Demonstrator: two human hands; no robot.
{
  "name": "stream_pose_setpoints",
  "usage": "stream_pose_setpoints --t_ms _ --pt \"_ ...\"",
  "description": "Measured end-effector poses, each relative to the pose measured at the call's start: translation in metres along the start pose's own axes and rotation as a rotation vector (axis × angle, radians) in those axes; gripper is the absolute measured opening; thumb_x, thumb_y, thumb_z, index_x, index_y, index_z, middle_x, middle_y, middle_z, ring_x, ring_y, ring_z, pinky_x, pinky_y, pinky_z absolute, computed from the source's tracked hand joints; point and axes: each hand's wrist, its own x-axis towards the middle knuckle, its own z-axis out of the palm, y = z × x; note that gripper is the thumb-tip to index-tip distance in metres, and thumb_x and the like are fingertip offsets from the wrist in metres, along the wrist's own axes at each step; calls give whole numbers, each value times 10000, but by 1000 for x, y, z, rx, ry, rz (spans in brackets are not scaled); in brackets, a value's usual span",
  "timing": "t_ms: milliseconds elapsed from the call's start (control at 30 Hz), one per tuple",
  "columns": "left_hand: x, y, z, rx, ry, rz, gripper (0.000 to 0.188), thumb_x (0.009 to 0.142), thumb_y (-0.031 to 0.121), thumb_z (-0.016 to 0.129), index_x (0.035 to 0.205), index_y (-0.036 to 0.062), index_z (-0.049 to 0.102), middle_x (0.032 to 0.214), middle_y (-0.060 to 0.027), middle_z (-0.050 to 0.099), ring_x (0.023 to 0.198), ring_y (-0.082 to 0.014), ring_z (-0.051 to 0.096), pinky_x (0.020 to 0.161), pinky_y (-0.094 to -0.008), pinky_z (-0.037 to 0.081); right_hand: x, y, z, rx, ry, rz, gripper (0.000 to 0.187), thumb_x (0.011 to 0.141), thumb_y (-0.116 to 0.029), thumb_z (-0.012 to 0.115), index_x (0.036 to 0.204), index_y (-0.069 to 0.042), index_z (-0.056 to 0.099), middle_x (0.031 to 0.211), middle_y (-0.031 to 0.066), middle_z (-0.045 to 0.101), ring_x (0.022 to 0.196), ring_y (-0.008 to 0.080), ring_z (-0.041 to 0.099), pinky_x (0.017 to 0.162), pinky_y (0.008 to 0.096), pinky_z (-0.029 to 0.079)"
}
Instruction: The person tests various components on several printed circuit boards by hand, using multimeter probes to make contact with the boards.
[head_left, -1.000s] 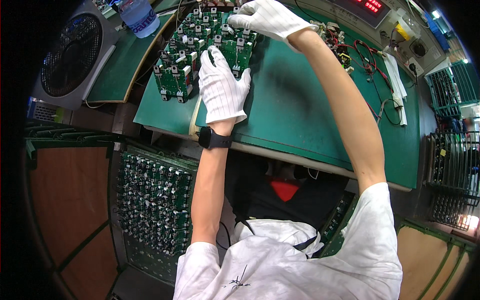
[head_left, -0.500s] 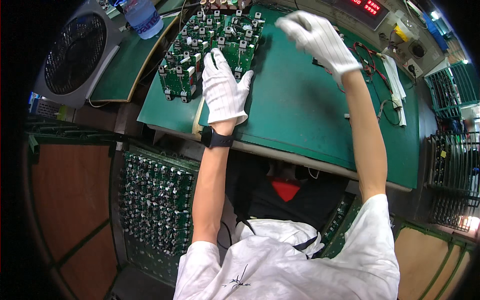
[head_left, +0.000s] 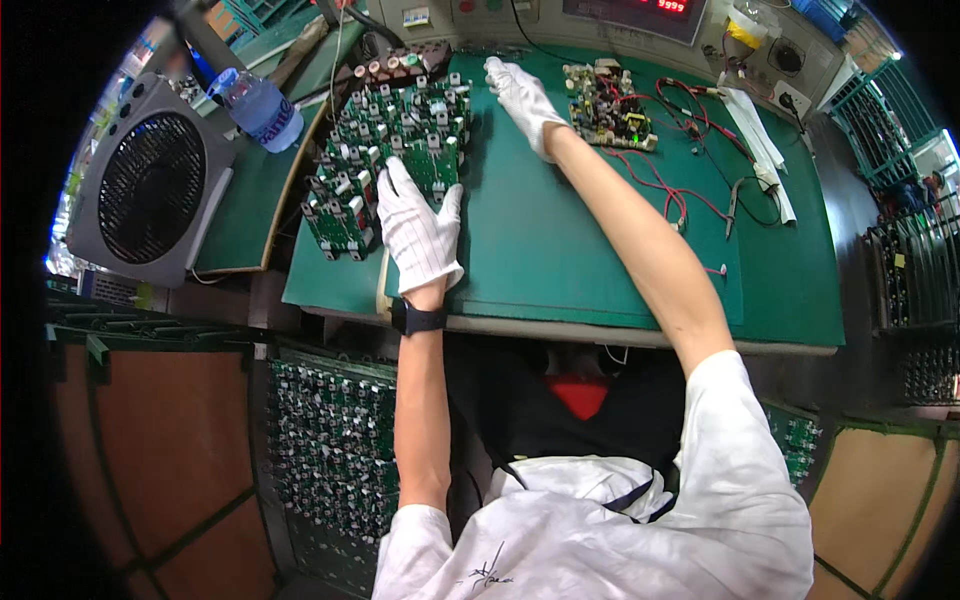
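Note:
My left hand (head_left: 418, 228), in a white striped glove, rests with stretched fingers and thumb apart against the front of a cluster of green circuit boards (head_left: 415, 125). A smaller group of these boards (head_left: 340, 215) stands just left of its fingers. My right hand (head_left: 525, 103), gloved too, is at the far side of the green mat, right of the cluster. Its fingers are bent together; whether anything small is in them is hidden. Farther right, apart from that hand, lies a populated circuit board (head_left: 610, 112) with yellow parts and a lit green spot.
Red leads (head_left: 675, 195) and a pen-like probe (head_left: 733, 208) lie on the green bench mat (head_left: 560, 260). A white strip (head_left: 755, 145) is at the right. To the left stand a grey fan (head_left: 150, 185) and a water bottle (head_left: 262, 112). Below is a rack of boards (head_left: 335, 450).
My right hand has moved left and down toward the far side of the boards, uncovering the board with yellow parts. The view has shifted; my left hand stays at the cluster.

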Motion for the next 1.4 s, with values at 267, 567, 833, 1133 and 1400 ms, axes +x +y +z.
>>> stream_pose_setpoints --t_ms 267,567,833,1133,1400 --pt "1 8 -7 -45 -49 -87 957 840 364 850 1546 -53 356 1433 -316 507 1299 -471 512 1104 -500 439 40 24 33 353 -280 187 749 1055 -700 354 1258 -74 710 1076 11 733 907 133 632 880 311 506" --pt "2 10 -4 17 -16 -67 985 818 408 859 1538 -50 367 1390 -299 527 1279 -445 523 1085 -496 449 46 20 35 333 -305 158 651 1108 -573 352 1299 -36 666 1131 72 738 974 183 675 956 386 527" --pt "2 10 -4 58 3 -41 1004 812 432 855 1545 -35 352 1406 -301 510 1237 -438 560 1050 -475 479 44 22 28 311 -396 129 647 1103 -559 390 1330 -16 659 1156 87 724 985 178 667 968 378 528" --pt "-1 10 -4 59 10 -31 999 824 444 841 1534 -60 351 1413 -316 501 1276 -440 541 1090 -473 460 37 21 27 287 -347 131 591 1101 -527 454 1362 -23 616 1031 18 651 895 137 593 945 329 519" --pt "-1 10 -3 59 9 -32 1003 809 425 848 1519 -83 353 1397 -322 508 1290 -431 533 1093 -468 461 31 14 18 250 -322 112 669 1077 -543 500 1437 19 537 1271 112 662 1107 191 647 1041 339 508"
